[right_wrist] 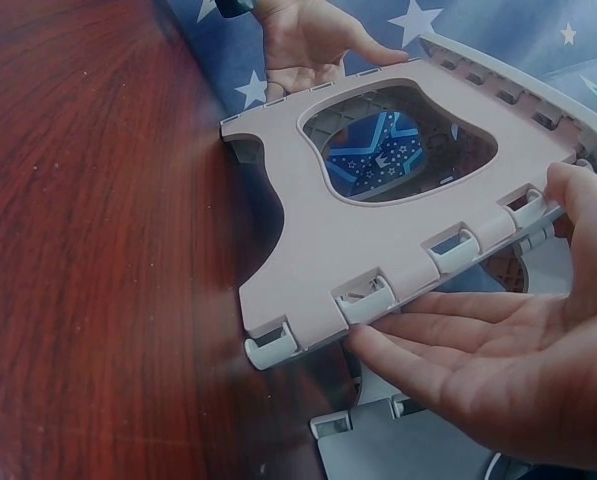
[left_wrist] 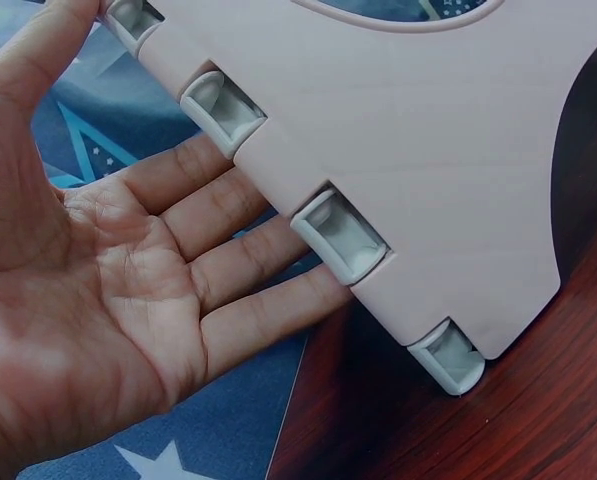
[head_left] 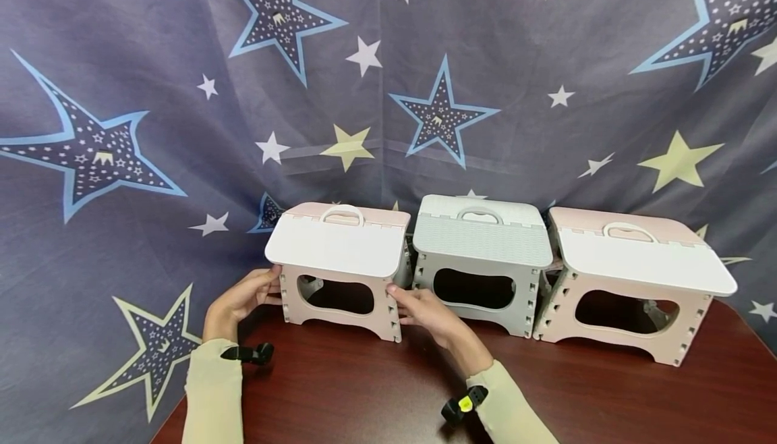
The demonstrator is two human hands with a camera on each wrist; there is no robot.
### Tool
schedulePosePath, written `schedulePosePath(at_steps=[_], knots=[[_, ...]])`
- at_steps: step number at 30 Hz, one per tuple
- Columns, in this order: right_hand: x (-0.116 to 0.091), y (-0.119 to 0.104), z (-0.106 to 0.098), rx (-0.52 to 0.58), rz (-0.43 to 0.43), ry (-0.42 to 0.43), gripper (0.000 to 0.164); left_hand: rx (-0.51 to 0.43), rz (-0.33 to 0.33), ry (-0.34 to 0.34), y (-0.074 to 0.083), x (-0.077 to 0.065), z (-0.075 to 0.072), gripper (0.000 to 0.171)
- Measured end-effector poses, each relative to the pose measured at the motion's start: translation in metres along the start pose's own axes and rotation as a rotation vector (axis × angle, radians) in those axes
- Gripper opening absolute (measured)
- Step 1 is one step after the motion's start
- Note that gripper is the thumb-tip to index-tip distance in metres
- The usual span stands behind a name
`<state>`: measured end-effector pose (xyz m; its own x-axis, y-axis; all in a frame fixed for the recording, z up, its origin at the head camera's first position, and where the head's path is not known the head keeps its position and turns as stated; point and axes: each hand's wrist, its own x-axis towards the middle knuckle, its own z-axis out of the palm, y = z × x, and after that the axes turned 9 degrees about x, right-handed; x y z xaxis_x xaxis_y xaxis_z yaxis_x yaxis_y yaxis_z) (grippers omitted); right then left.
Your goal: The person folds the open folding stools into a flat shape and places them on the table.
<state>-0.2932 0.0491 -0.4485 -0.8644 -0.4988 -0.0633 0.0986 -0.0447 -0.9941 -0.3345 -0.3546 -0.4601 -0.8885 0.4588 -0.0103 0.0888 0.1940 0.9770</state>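
**Both Hands Are Holding the Left Stool at Its Sides**

The left stool (head_left: pixel 336 248), a folding one in pink and white, is standing upright on the reddish-brown bench (head_left: pixel 346 390), at the left end of a row of three. The left hand (head_left: pixel 243 297) is holding the near panel's left edge; its grip is clasping that edge, the thumb lying higher up and the fingers reaching behind it. The right hand (head_left: pixel 427 316) is holding the opposite edge, its grip clamped there with the thumb resting on the front and the fingers passing behind. Along both edges, pale clips (left_wrist: pixel 343 235) are sitting in notches. A white handle (head_left: pixel 342 208) is arching over the seat.

The gray-green middle stool (head_left: pixel 482 240) is standing near the right hand, and the pink-and-white right stool (head_left: pixel 643 265) is standing just beside it, turned at an angle. Behind all three, a star-print cloth (head_left: pixel 340 103) is hanging. Cream sleeves (head_left: pixel 214 397) are covering the forearms, and each wrist is carrying a small black device (head_left: pixel 247 354); the right one is showing a yellow mark.
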Motion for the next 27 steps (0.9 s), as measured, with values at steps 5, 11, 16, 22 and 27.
schedulePosePath(at_steps=[5,11,16,22,27], knots=[[0.0005,0.0006,0.0002,0.003,0.004,0.006,0.064,0.011,0.005,0.002,-0.0008,0.0003,-0.0001,0.041],[0.002,0.0017,0.0008,0.011,0.007,0.01,0.065,0.016,0.008,-0.003,-0.0018,0.0006,-0.0003,0.042],[0.0025,0.0022,0.0005,0.007,0.002,0.006,0.067,0.011,0.009,-0.007,-0.0009,0.0004,0.0001,0.043],[0.0017,0.0019,0.0004,0.005,0.001,0.001,0.067,0.017,-0.001,-0.002,0.0007,-0.0004,0.0004,0.043],[0.0016,0.0025,-0.0003,0.001,0.008,0.002,0.067,0.009,0.002,-0.014,0.0001,0.0002,0.0003,0.042]])
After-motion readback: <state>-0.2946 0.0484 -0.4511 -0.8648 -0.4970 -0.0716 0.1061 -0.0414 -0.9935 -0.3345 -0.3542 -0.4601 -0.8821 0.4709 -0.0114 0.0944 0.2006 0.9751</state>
